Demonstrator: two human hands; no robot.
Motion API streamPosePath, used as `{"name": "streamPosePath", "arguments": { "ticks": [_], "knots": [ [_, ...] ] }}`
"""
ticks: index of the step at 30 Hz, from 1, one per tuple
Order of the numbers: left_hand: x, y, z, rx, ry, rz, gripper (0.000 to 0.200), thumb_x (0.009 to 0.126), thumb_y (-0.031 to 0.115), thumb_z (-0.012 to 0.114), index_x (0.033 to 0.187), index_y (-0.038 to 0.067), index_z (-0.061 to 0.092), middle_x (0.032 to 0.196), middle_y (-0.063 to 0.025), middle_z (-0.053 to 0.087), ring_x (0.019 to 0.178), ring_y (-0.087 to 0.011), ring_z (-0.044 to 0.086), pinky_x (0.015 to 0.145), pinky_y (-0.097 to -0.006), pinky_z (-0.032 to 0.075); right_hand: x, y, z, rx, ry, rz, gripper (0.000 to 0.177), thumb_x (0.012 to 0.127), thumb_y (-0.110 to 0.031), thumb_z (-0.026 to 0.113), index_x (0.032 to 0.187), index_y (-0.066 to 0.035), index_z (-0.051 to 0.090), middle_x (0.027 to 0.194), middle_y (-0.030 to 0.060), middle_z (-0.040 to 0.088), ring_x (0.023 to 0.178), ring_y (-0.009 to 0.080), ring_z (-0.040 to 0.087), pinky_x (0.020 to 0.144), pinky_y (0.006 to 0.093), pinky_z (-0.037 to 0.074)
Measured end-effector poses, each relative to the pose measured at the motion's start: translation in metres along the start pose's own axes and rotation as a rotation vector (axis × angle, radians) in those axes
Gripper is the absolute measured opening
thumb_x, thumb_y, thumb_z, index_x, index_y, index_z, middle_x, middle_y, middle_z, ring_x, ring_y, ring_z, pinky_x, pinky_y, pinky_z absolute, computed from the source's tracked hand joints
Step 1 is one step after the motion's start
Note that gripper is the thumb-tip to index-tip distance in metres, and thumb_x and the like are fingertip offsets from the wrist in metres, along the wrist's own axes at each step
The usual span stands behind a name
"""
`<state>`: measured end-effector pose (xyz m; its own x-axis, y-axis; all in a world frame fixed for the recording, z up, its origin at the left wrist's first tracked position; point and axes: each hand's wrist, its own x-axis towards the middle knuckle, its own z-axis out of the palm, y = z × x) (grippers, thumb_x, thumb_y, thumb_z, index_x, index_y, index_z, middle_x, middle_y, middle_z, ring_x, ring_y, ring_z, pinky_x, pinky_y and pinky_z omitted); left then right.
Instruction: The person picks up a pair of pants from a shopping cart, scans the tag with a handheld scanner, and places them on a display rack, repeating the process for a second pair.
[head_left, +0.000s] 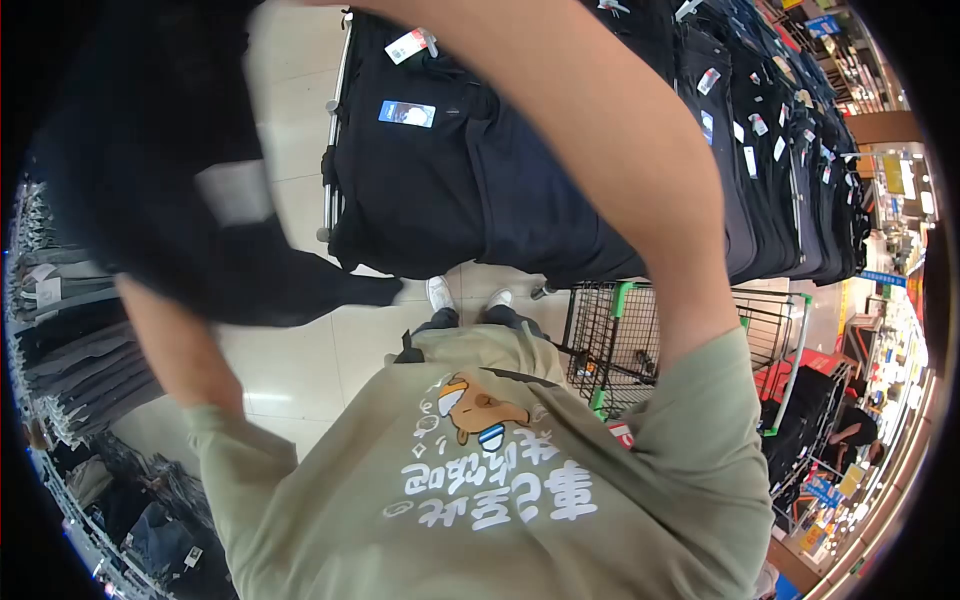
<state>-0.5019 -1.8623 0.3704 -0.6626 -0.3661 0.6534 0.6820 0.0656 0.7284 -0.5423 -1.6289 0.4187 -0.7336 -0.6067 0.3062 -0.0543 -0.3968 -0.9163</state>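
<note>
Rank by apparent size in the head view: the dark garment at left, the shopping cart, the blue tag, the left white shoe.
1. dark garment, though its nearness to the camera inflates it
2. shopping cart
3. blue tag and left white shoe: too alike to rank

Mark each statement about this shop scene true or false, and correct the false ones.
1. The person's T-shirt is olive green with a cartoon print. True.
2. The wire trolley stands on the person's left. False: it stands on their right.
3. The trousers on the rack are dark and carry tags. True.
4. The person's shoes are black. False: they are white.
5. A dark garment is raised on the person's left side. True.
</note>
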Motion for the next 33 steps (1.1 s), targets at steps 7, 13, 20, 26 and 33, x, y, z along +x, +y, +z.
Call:
{"name": "streamPosePath", "arguments": {
  "ticks": [7,13,20,26,33],
  "knots": [
    [-0.072,-0.015,0.093,-1.276,-0.625,-0.808,0.044,0.099,0.019,0.042,0.129,-0.013,0.045,0.124,-0.0241,0.057,0.109,-0.0307,0.061,0.098,-0.0404,0.048,-0.170,-0.025,-0.050,-0.096,0.574,0.209,0.045,0.087,-0.017,0.069,0.125,0.001,0.053,0.115,0.0041,0.062,0.103,0.0154,0.059,0.092,0.0295,0.048],
    [-0.113,0.006,0.110,-0.755,-0.600,-0.940,0.037,0.090,0.013,0.048,0.118,-0.011,0.053,0.115,-0.0217,0.061,0.102,-0.0271,0.063,0.093,-0.0361,0.049,-0.256,-0.070,-0.029,-0.374,0.670,0.417,0.046,0.081,-0.008,0.075,0.122,0.002,0.057,0.115,0.0050,0.064,0.105,0.0156,0.058,0.095,0.0306,0.044],
    [-0.085,-0.043,0.242,0.002,-0.717,-0.943,0.027,0.078,0.005,0.057,0.101,-0.006,0.067,0.099,-0.0169,0.069,0.090,-0.0206,0.067,0.087,-0.0297,0.050,-0.228,-0.049,-0.174,-0.141,0.642,0.156,0.032,0.090,-0.018,0.065,0.110,0.007,0.059,0.099,0.0076,0.067,0.082,0.0117,0.064,0.073,0.0261,0.053],
    [-0.156,-0.128,0.269,-0.172,-0.717,-1.548,0.069,0.063,-0.009,0.075,0.128,-0.003,0.053,0.122,-0.0149,0.061,0.114,-0.0243,0.059,0.098,-0.0378,0.046,-0.286,0.029,-0.272,-0.221,0.613,0.504,0.040,0.091,-0.019,0.064,0.117,0.010,0.055,0.114,0.0139,0.063,0.104,0.0177,0.059,0.092,0.0310,0.047],
    [-0.142,-0.222,0.359,-0.195,-0.443,-1.416,0.061,0.086,0.016,0.070,0.138,0.002,0.039,0.129,-0.0138,0.054,0.116,-0.0231,0.055,0.098,-0.0402,0.048,-0.227,0.076,-0.410,-0.171,0.585,0.284,0.028,0.091,-0.007,0.058,0.115,0.007,0.059,0.107,0.0117,0.067,0.096,0.0161,0.062,0.088,0.0317,0.049]
  ]
}}
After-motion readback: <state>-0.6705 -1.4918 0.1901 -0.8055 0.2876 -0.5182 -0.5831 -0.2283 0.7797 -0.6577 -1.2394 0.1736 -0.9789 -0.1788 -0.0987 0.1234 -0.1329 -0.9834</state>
